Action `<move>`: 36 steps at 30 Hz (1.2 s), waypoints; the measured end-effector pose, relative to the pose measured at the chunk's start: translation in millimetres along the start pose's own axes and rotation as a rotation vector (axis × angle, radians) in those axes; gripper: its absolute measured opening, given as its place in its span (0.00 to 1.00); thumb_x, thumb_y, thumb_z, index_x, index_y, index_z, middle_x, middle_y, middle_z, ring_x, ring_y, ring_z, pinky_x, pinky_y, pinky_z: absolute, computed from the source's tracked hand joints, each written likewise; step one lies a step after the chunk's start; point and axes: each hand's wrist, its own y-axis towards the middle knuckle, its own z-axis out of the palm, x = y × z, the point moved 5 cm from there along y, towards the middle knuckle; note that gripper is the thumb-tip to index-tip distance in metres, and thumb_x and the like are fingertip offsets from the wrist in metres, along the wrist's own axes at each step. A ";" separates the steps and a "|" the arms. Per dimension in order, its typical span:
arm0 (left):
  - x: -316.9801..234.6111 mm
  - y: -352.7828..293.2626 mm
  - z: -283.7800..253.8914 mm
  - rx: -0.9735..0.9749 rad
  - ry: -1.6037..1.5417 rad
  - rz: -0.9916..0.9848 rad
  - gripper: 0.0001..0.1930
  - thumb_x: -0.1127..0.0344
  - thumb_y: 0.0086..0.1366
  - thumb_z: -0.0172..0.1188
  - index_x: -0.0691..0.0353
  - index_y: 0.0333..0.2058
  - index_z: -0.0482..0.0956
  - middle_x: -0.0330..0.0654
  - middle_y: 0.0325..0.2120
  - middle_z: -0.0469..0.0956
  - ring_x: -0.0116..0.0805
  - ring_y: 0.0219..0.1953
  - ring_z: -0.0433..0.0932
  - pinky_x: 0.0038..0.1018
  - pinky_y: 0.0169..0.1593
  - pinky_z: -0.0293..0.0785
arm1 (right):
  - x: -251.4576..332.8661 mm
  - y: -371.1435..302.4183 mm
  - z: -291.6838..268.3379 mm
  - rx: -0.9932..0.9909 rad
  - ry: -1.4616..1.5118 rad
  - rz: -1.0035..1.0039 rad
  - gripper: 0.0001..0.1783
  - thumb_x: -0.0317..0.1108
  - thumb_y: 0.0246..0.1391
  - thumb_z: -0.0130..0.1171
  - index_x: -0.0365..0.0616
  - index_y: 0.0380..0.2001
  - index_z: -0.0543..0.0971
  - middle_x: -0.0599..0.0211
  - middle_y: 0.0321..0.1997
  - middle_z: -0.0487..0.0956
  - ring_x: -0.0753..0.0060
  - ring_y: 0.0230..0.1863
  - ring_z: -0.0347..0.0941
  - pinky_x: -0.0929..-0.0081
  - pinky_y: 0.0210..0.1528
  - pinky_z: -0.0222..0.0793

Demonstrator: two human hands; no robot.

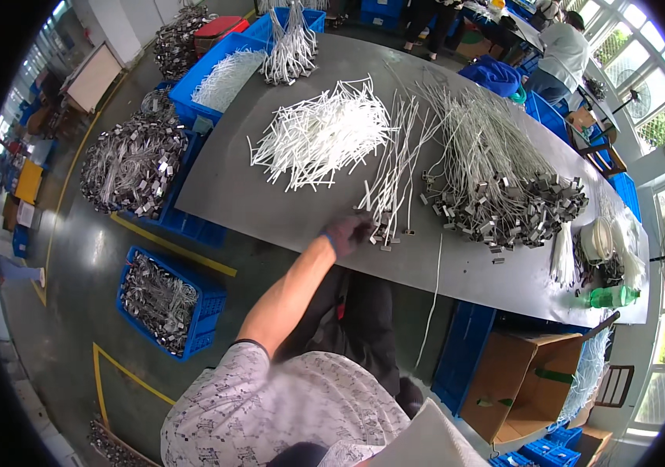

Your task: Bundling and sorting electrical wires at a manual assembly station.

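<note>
A green bottle (614, 296) is on the right part of the grey worktop (270, 216). A brown box (513, 383) is below it. Yellow lines (174, 244) run along the floor (68, 311). A fan (635, 101) is by the windows (632, 47), near a person (562, 53) in white.

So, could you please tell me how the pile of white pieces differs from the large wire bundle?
The pile of white pieces is bright white; the large wire bundle is greyer. The pile's pieces are short and jumbled; the bundle's strands are longer, mostly fanned lengthwise, with boxy ends. Both lie on the grey table.
</note>
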 end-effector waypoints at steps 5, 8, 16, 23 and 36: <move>38.8 -13.4 104.9 0.093 -0.028 0.154 0.05 0.71 0.67 0.63 0.63 0.39 0.78 0.44 0.34 0.82 0.39 0.35 0.84 0.38 0.41 0.85 | 109.2 47.0 -103.2 -0.256 0.018 -0.330 0.14 0.37 0.58 0.51 0.53 0.44 0.83 0.50 0.40 0.83 0.40 0.43 0.80 0.49 0.43 0.77; 21.8 -25.5 131.4 0.066 -0.021 0.302 0.05 0.71 0.68 0.61 0.64 0.40 0.76 0.46 0.34 0.83 0.40 0.34 0.84 0.38 0.41 0.85 | 127.2 65.1 -122.3 -0.208 -0.077 -0.289 0.13 0.37 0.55 0.54 0.53 0.41 0.84 0.50 0.39 0.83 0.41 0.42 0.81 0.49 0.43 0.77; -24.1 -66.4 138.0 -0.002 0.201 0.793 0.03 0.72 0.69 0.55 0.65 0.39 0.76 0.46 0.33 0.83 0.37 0.32 0.84 0.32 0.39 0.85 | 81.4 60.3 -86.5 -0.043 -0.177 -0.157 0.12 0.37 0.52 0.55 0.52 0.38 0.84 0.51 0.40 0.84 0.41 0.43 0.81 0.50 0.44 0.78; -4.1 -58.8 129.7 0.161 0.343 0.466 0.07 0.70 0.67 0.57 0.64 0.42 0.77 0.44 0.32 0.83 0.35 0.33 0.85 0.31 0.39 0.84 | 80.0 49.8 -86.1 -0.069 -0.108 -0.114 0.15 0.37 0.54 0.53 0.54 0.43 0.84 0.51 0.42 0.84 0.42 0.44 0.81 0.50 0.45 0.77; -91.8 -82.1 -43.0 -0.292 1.778 0.641 0.10 0.63 0.63 0.56 0.63 0.32 0.81 0.49 0.26 0.82 0.47 0.28 0.81 0.37 0.34 0.76 | 53.3 23.6 -53.0 -0.178 0.096 -0.143 0.13 0.34 0.59 0.51 0.53 0.45 0.81 0.50 0.37 0.83 0.40 0.40 0.79 0.47 0.39 0.74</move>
